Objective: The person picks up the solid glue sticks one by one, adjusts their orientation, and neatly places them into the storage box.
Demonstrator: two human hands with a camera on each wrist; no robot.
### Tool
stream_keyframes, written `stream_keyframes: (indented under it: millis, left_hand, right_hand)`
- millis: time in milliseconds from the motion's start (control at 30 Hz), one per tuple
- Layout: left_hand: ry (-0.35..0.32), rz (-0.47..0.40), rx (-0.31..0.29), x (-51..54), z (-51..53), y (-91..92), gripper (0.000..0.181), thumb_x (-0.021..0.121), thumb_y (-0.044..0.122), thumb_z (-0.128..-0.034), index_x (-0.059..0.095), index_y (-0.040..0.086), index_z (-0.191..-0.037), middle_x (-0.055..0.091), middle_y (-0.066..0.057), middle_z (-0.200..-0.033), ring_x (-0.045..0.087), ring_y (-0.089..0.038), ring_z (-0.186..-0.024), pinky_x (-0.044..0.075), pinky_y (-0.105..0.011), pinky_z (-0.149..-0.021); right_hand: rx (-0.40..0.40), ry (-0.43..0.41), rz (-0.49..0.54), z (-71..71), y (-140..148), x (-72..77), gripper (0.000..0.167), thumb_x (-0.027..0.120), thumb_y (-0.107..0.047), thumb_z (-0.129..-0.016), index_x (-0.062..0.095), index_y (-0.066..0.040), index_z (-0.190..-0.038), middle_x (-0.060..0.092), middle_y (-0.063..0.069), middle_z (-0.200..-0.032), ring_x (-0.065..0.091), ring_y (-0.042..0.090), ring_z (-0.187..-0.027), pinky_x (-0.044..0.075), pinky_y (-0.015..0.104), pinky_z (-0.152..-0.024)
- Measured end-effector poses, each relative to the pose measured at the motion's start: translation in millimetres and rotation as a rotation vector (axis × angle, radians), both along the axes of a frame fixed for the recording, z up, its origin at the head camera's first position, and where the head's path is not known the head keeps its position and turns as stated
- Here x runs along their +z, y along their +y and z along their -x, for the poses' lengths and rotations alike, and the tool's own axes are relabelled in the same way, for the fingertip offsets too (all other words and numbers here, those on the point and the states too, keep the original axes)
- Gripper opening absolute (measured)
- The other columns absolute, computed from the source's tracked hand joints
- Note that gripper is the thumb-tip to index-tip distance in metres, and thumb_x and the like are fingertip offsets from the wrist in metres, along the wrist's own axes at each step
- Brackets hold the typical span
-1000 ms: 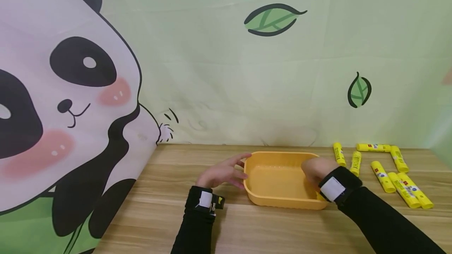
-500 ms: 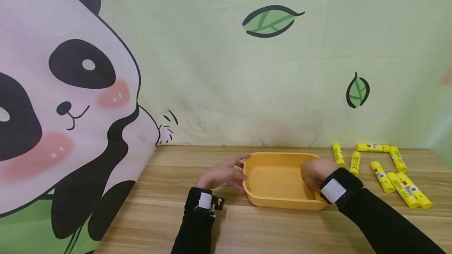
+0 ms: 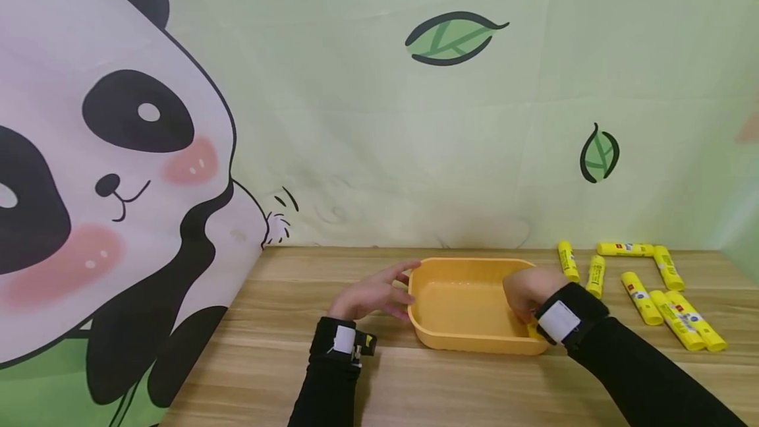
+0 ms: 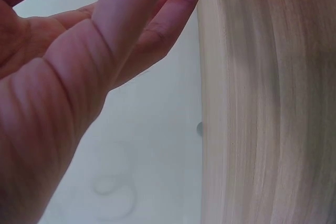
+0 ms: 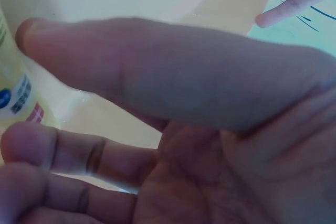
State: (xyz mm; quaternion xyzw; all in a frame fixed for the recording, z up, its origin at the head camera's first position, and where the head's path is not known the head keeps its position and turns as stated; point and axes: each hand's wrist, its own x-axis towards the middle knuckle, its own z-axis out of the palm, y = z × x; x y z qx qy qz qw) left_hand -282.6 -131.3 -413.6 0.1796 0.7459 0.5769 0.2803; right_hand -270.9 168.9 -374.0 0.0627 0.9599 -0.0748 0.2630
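Observation:
An orange rectangular tray (image 3: 468,302) stands on the wooden table in the head view. My left hand (image 3: 373,294) is at its left wall, fingers extended and fingertips touching the rim and side. From the left wrist view, this hand (image 4: 105,45) reaches up to the tray's orange edge. Inside the tray's right end is my right hand (image 3: 534,288), seen from the back. The right wrist view has a yellow glue stick (image 5: 16,85) between the thumb tip and the curled fingers of that hand (image 5: 199,108). Only a bit of this stick shows in the head view.
Several yellow glue sticks lie right of the tray, among them a crosswise one (image 3: 625,249) at the back and a slanted one (image 3: 642,298) nearer. A panda-printed cloth (image 3: 356,117) hangs behind the wooden table (image 3: 450,387).
The whole head view has shifted down slightly. Both hands keep their places at the tray, and the loose glue sticks have not moved.

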Motion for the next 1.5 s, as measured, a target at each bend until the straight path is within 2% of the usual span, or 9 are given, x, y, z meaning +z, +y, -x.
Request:
stream_keyframes:
  millis: [167, 267, 433, 567, 733, 867, 1100, 1267, 1500]
  left_hand:
    - [-0.004, 0.0, -0.001, -0.4, -1.0, 0.3, 0.077, 0.066, -0.003, -0.095, 0.032, 0.013, -0.163, 0.037, -0.027, -0.147, 0.069, -0.037, -0.101, 0.063, -0.048, -0.089]
    - [-0.003, 0.0, -0.002, -1.6, -1.1, 0.3, 0.077, 0.066, -0.003, -0.0951, 0.032, 0.013, -0.163, 0.037, -0.026, -0.147, 0.069, -0.037, -0.1, 0.063, -0.047, -0.089]
    - [-0.009, -0.004, -0.002, -3.1, -1.6, 0.2, 0.078, 0.066, -0.003, -0.0949, 0.033, 0.014, -0.163, 0.037, -0.027, -0.147, 0.07, -0.036, -0.098, 0.063, -0.047, -0.088]
    - [-0.012, -0.006, -0.005, -3.6, -1.4, 0.3, 0.077, 0.065, -0.004, -0.0952, 0.032, 0.013, -0.163, 0.037, -0.027, -0.147, 0.069, -0.036, -0.099, 0.063, -0.047, -0.088]
    - [-0.011, -0.004, -0.004, -3.4, -0.9, -0.1, 0.078, 0.066, -0.003, -0.0953, 0.032, 0.014, -0.163, 0.036, -0.027, -0.147, 0.069, -0.037, -0.1, 0.063, -0.047, -0.089]
    - [-0.008, -0.002, -0.006, -2.4, -0.6, -0.2, 0.078, 0.066, -0.002, -0.0952, 0.031, 0.014, -0.163, 0.035, -0.027, -0.149, 0.069, -0.036, -0.099, 0.062, -0.049, -0.09]
    - [-0.007, -0.001, -0.008, 0.8, 0.1, 0.5, 0.079, 0.066, -0.003, -0.0952, 0.03, 0.014, -0.164, 0.034, -0.029, -0.15, 0.069, -0.034, -0.098, 0.062, -0.049, -0.089]
    - [-0.006, 0.001, -0.007, 0.2, 1.1, 0.8, 0.079, 0.066, -0.003, -0.0951, 0.03, 0.014, -0.164, 0.035, -0.028, -0.149, 0.069, -0.034, -0.097, 0.063, -0.048, -0.088]
    - [-0.002, -0.002, -0.008, -2.6, 1.3, 1.1, 0.078, 0.065, -0.004, -0.0951, 0.031, 0.013, -0.163, 0.037, -0.028, -0.148, 0.069, -0.034, -0.096, 0.064, -0.046, -0.087]
  right_hand:
    - [0.115, -0.007, -0.051, -6.8, -2.3, 7.0, 0.028, 0.081, -0.001, -0.08, 0.061, 0.001, -0.1, 0.047, 0.011, -0.079, 0.053, 0.026, -0.073, 0.044, 0.023, -0.058]
    - [0.133, -0.009, -0.036, -7.8, -1.2, 6.5, 0.027, 0.081, -0.001, -0.079, 0.061, 0.0, -0.098, 0.047, 0.01, -0.079, 0.052, 0.026, -0.073, 0.043, 0.025, -0.058]
    - [0.085, -0.025, -0.013, 7.8, 5.6, -12.9, 0.033, 0.083, -0.002, -0.076, 0.06, 0.003, -0.099, 0.048, 0.013, -0.08, 0.053, 0.026, -0.072, 0.044, 0.025, -0.056]
    - [0.168, -0.011, -0.024, 15.8, 11.7, -22.8, 0.024, 0.083, -0.002, -0.074, 0.064, -0.001, -0.089, 0.05, 0.012, -0.078, 0.054, 0.026, -0.07, 0.043, 0.026, -0.055]
    - [0.309, 0.011, 0.049, -6.1, 6.3, 4.6, 0.015, 0.079, 0.002, -0.08, 0.069, -0.008, -0.081, 0.053, 0.008, -0.076, 0.051, 0.022, -0.066, 0.04, 0.024, -0.056]
    - [0.395, 0.017, 0.102, -15.5, 7.7, 22.8, 0.011, 0.073, 0.003, -0.086, 0.071, -0.008, -0.086, 0.054, 0.006, -0.078, 0.047, 0.019, -0.063, 0.038, 0.023, -0.054]
    - [0.369, 0.053, 0.245, -15.2, 27.3, 43.3, 0.014, 0.068, -0.007, -0.097, 0.069, -0.008, -0.111, 0.055, 0.009, -0.089, 0.053, 0.022, -0.066, 0.052, 0.027, -0.055]
    - [0.414, 0.136, 0.35, -9.5, 45.6, 50.8, 0.02, 0.064, -0.009, -0.1, 0.068, -0.005, -0.119, 0.057, 0.008, -0.09, 0.052, 0.02, -0.063, 0.052, 0.025, -0.051]
    - [0.395, 0.219, 0.454, -7.8, 66.5, 53.0, 0.024, 0.061, -0.01, -0.103, 0.066, 0.001, -0.124, 0.06, 0.009, -0.087, 0.051, 0.019, -0.061, 0.05, 0.027, -0.051]
